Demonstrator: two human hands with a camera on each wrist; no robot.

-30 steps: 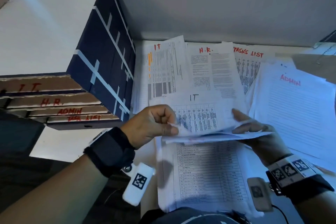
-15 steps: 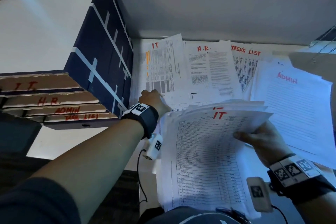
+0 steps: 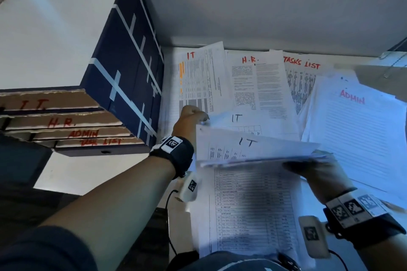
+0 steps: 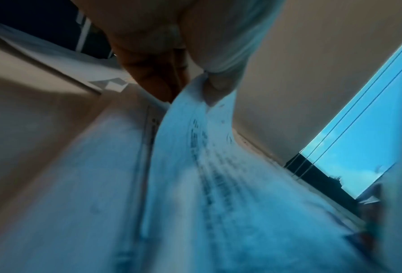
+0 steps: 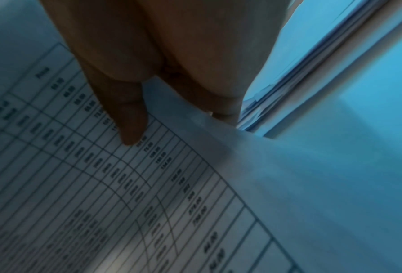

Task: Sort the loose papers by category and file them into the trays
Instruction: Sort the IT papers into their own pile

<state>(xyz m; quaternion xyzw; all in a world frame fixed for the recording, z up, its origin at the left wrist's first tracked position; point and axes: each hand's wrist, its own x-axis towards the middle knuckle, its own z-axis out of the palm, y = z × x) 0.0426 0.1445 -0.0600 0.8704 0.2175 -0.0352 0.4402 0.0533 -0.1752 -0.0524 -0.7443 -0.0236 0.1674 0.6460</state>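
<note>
While the head view is taken first, the left hand [image 3: 189, 117] is seen stretched out to the far left part of the worktop [image 3: 220, 44], its grip pinched on the left edge of a sheet marked IT [image 3: 248, 123] that lies over the spread papers. The right hand [image 3: 317, 171] is held nearer the front edge, its grip closed on a stack of papers [image 3: 253, 147] whose top sheet is also marked IT; the stack is raised off the worktop and a table sheet hangs from it. Further back, an H.R. sheet [image 3: 259, 86], a TASKS LIST sheet [image 3: 301, 77] and an ADMIN pile [image 3: 356, 130] are laid side by side toward the right edge. The tray box [image 3: 123, 68] stands at the left edge, just beside the papers, its trays labelled I.T., H.R., ADMIN and TASK LIST. Little open room is left between box wall and left wrist.

From the left wrist, thumb and fingers [image 4: 153, 79] are shown pinching a curling sheet edge, which the head view only suggests; the picture is blurred.

From the right wrist, the thumb is shown pressed flat on the printed table, and the layered edges of the stack are seen at the upper right.
</note>
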